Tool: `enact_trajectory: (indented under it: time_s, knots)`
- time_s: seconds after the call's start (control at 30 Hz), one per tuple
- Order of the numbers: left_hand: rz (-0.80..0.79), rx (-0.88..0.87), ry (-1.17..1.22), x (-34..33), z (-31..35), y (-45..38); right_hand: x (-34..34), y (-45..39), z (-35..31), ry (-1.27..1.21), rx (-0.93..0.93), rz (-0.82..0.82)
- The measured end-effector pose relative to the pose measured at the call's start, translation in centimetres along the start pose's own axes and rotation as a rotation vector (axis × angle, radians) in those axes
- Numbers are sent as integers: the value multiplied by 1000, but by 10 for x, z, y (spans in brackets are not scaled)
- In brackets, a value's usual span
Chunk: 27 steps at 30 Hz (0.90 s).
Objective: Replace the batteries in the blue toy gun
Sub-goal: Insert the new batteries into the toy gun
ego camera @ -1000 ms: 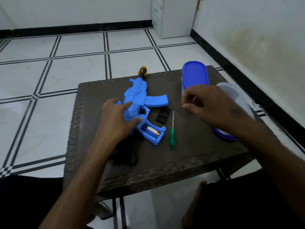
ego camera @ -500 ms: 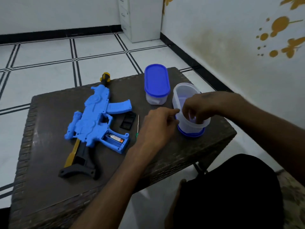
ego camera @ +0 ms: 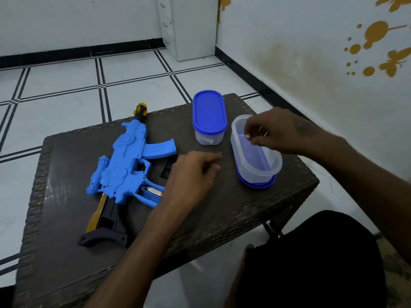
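The blue toy gun (ego camera: pixel 124 161) lies on the dark wicker table (ego camera: pixel 66 252), muzzle away from me. Its grip compartment (ego camera: pixel 148 195) is uncovered, with one battery (ego camera: pixel 153 189) inside. The black cover (ego camera: pixel 168 168) lies just right of the gun, partly hidden by my left hand (ego camera: pixel 191 174). That hand hovers over the table with its fingers curled and nothing visible in it. My right hand (ego camera: pixel 280 132) is over the open clear container (ego camera: pixel 255 170), pinching a small silvery object (ego camera: pixel 247 136) at its fingertips. The screwdriver is hidden except for its metal tip (ego camera: pixel 220 152).
A second clear container with a blue lid (ego camera: pixel 209 116) stands shut at the table's far edge. The open container rests on its own blue lid (ego camera: pixel 255 185). A white drawer cabinet (ego camera: pixel 189 25) stands in the room's corner. My dark-clothed knee (ego camera: pixel 311 252) is at the table's near right corner.
My left hand let go of the gun and moved right toward the containers, then curled. My right hand reached into the open container and has risen to its rim with a small object.
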<state>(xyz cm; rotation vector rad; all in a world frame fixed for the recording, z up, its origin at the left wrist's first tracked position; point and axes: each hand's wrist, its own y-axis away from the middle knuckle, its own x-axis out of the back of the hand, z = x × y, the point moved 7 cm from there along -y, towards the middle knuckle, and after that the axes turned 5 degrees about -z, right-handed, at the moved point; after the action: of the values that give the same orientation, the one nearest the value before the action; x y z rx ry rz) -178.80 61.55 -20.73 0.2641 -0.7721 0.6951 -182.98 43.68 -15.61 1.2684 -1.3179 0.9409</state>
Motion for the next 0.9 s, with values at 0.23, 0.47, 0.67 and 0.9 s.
enact_trajectory:
  time_s: [0.23, 0.47, 0.67, 0.9]
  knots:
    - [248, 110, 57, 65, -47, 22, 2, 3, -39, -618, 79, 219]
    - [291, 327, -210, 109, -122, 62, -33, -14, -121, -917, 223, 130]
    - [137, 409, -175, 102, -156, 76, -71, -32, -175, -888, 273, 48]
    - [151, 421, -129, 100, -165, 73, -93, -35, -198, -555, 391, 38]
